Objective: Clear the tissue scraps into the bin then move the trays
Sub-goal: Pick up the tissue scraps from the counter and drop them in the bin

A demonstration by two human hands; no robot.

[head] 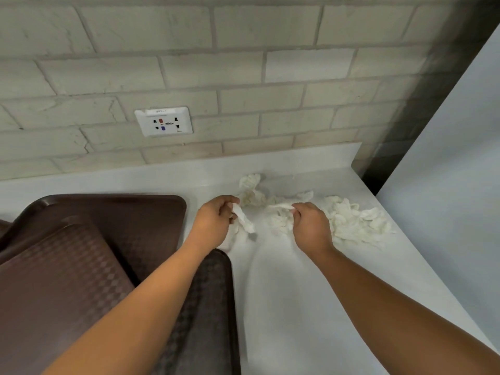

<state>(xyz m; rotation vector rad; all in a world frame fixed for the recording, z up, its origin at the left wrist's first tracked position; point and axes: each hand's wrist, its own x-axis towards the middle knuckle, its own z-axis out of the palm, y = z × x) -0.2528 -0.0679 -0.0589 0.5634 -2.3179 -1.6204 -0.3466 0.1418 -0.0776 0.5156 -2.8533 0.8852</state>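
- Your left hand (215, 216) hovers over the white surface (284, 293), fingers curled and pinching a limp strip (244, 221) of tissue that hangs down and to the right of your knuckles.
- Your right hand (311, 227) is curled too, its fingertips pinched on a twisted piece (281, 206) that lies between your two hands.
- The tissue scraps (351, 220) are scattered in a band running left to right along the back of the surface, from just beside your left hand to the right-hand edge.
- The thickest heap sits just beyond and to the right of your right hand, so that hand is the nearer one for the bulk of the gathering. A smaller crumpled clump lies further back, near the wall, closer to your left hand.
- The brown trays (116, 226) are stacked askew to the left of the scraps. Your left forearm crosses above the corner of the front one, and none of the tissue looks to be lying on them.
- No bin is in view, so which way the handful must travel cannot be told from here.
- As a judgement, the clearing has barely begun. Most scraps are on the surface, and the trays wait until they are gone.
- A socket (163, 121) is set in the brick wall (243, 63) behind.
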